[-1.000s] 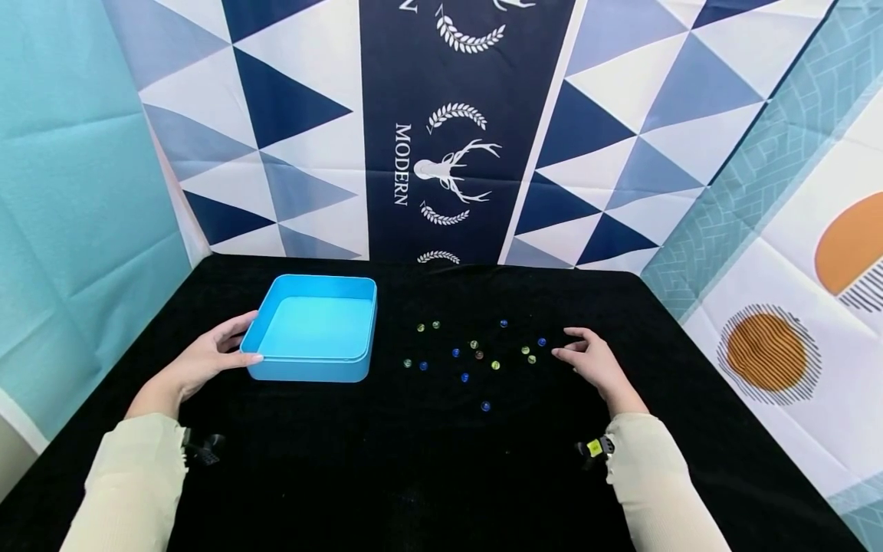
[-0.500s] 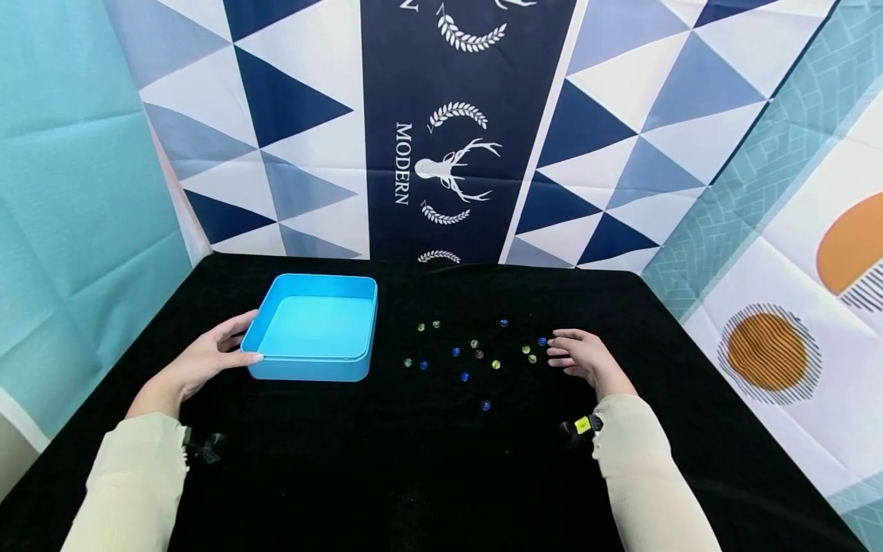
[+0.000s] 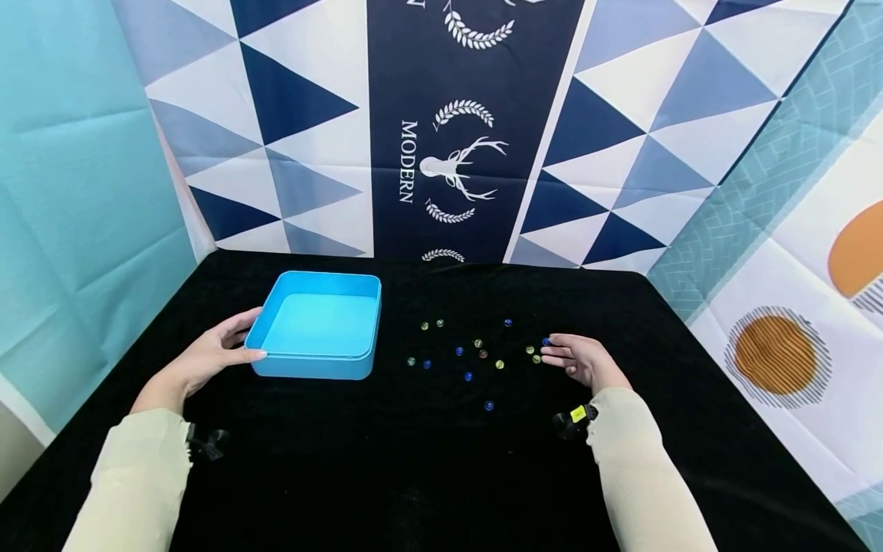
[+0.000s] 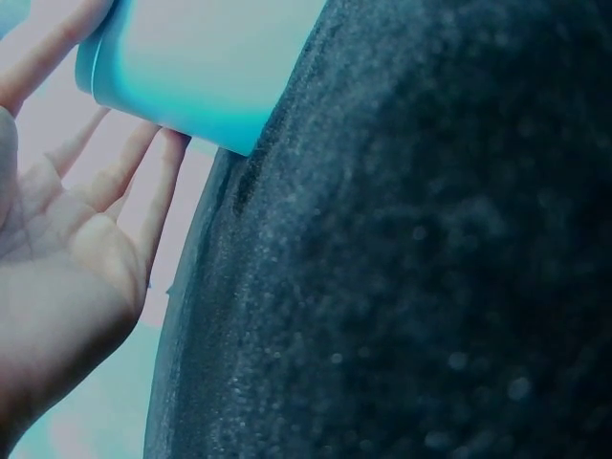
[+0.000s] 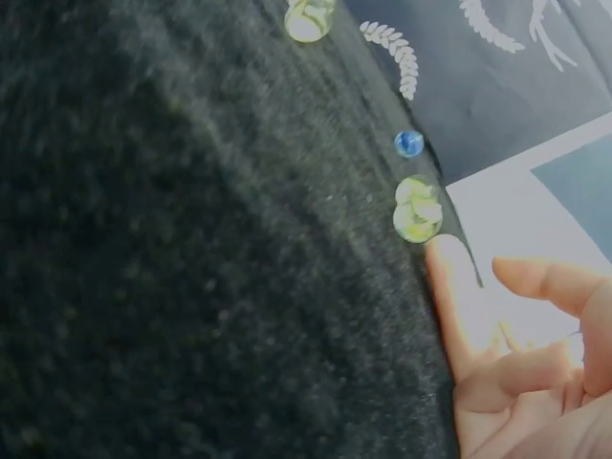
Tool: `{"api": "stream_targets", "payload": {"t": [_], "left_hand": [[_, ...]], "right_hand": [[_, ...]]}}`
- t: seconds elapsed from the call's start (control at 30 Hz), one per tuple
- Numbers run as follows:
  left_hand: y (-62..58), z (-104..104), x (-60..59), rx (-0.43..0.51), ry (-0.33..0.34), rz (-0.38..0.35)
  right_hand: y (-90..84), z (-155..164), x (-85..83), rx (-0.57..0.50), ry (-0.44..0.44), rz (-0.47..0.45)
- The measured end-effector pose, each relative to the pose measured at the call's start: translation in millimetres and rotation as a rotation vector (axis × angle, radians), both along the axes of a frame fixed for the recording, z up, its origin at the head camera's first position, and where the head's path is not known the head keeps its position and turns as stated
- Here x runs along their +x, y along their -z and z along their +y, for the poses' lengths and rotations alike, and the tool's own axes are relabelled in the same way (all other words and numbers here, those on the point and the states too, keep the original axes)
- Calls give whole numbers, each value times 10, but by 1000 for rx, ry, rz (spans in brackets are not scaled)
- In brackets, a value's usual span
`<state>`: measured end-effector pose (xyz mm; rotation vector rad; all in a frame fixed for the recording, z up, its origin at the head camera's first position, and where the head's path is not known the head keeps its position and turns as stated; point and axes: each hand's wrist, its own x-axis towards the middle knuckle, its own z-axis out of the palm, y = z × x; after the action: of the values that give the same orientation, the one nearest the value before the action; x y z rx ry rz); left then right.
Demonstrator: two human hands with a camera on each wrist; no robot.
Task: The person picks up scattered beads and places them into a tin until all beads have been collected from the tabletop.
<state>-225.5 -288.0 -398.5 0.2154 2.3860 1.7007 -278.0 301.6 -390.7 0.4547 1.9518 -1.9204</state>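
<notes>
A person sat at a table covered in black cloth [image 3: 414, 475], both forearms in pale green sleeves reaching in from the bottom of the head view. Left of centre stood a shallow, square, light-blue plastic tray [image 3: 316, 326], apparently with nothing in it. The left hand [image 3: 207, 359] rested against the tray's left side, thumb along the near corner and fingers laid nearly straight on the wall; the left wrist view showed an open palm [image 4: 57, 239] with fingertips touching the blue wall [image 4: 191, 67], steadying rather than gripping.

Right of the tray, about a dozen small glass marbles [image 3: 476, 354] lay scattered in blue, yellow-green and amber, well apart from the tray. The right hand [image 3: 578, 359] lay low on the cloth at the right edge of the scatter, fingers loosely extended and holding nothing. Its fingertips [image 3: 548, 351] sat just beside a blue marble [image 3: 546, 341] and two yellow-green ones [image 3: 533, 354]. In the right wrist view a yellow-green swirled marble [image 5: 418, 208] lay touching or almost touching a fingertip [image 5: 445, 258].

Judging from this, a clean pickup would call for pinching one marble between thumb and forefinger from above, since a sideways nudge could roll it across the cloth. The bracing left hand should keep the tray from sliding.
</notes>
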Motion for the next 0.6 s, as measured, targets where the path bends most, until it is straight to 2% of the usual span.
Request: {"api": "stream_targets", "payload": {"t": [0.17,0.43,0.6], "left_hand": [[-11,7,-5,2,4,8],[-15,2,-10,-3,1,6],[-4,2,0,5,1,1]], "right_hand": [[54,3,-33,9,17,30],[63,-39,-47,128,19,72],[61,-78,-23,69,58,102]]}}
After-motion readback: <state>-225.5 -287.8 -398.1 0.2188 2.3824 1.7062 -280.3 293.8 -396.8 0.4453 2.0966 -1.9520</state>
